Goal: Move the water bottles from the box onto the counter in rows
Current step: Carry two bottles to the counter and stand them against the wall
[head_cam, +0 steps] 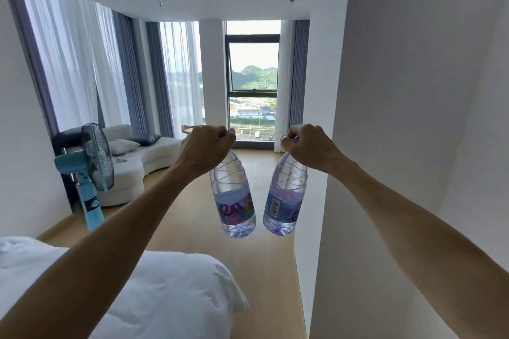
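Both my arms reach forward at chest height. My left hand [205, 146] is closed over the cap of a clear water bottle [232, 198] with a purple label, which hangs down and tilts right at its base. My right hand [308, 146] grips the cap of a second water bottle [285, 198] with a barcode label, hanging and tilting left. The two bottle bases nearly meet in the air above the wooden floor. Neither the box nor the counter is in view.
A white wall [399, 146] rises close on the right. A white bed [170, 292] fills the lower left. A blue standing fan [93, 168] and a white sofa [132, 157] stand at the left. A window [252, 82] is straight ahead beyond a wooden floor [264, 270].
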`<state>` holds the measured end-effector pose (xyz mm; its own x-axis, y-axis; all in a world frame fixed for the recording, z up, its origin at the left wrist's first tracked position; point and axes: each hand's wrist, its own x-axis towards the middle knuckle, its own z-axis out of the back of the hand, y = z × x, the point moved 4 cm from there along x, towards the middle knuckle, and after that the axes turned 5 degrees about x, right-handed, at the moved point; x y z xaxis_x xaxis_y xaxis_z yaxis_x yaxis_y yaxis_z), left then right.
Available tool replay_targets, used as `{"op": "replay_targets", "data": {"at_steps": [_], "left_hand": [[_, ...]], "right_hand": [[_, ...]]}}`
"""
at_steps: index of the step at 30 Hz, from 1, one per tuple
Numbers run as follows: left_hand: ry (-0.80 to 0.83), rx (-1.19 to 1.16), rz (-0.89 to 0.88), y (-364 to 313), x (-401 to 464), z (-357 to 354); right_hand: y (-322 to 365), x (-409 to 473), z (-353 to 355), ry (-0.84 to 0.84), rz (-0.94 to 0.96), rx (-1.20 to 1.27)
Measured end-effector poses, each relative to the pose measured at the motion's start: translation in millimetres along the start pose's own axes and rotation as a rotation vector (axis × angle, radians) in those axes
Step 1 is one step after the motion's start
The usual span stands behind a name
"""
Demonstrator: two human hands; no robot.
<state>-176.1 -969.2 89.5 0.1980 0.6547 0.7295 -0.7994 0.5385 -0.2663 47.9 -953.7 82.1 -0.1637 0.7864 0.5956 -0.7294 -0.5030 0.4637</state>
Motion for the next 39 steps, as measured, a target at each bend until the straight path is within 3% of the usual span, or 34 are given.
{"op": "replay_targets", "data": {"at_steps": [9, 17, 23, 33, 39], "left_hand": [[-0.008, 0.025, 0.007, 106.9, 127.8, -100.2], [-0.004, 0.134, 0.062, 193.1, 233.2, -198.7], [-0.011, 0.163, 0.135, 250.2, 314.7, -255.2], [-0.027, 0.174, 0.238, 360.3, 419.5, -358.7], [-0.017, 0.134, 0.193, 440.9, 500.7, -427.2]], "right_hand": [[-97.5, 149.7, -71.7, -0.054, -0.054, 0.046], [-194.1, 287.6, -136.4, -0.006, 0.012, 0.096], [-259.3, 391.1, -177.3, 0.047, 0.049, 0.108], [-355.6, 526.6, -261.3, -0.006, 0.034, 0.116], [-412.1, 628.2, -312.5, 0.015, 0.046, 0.088]]}}
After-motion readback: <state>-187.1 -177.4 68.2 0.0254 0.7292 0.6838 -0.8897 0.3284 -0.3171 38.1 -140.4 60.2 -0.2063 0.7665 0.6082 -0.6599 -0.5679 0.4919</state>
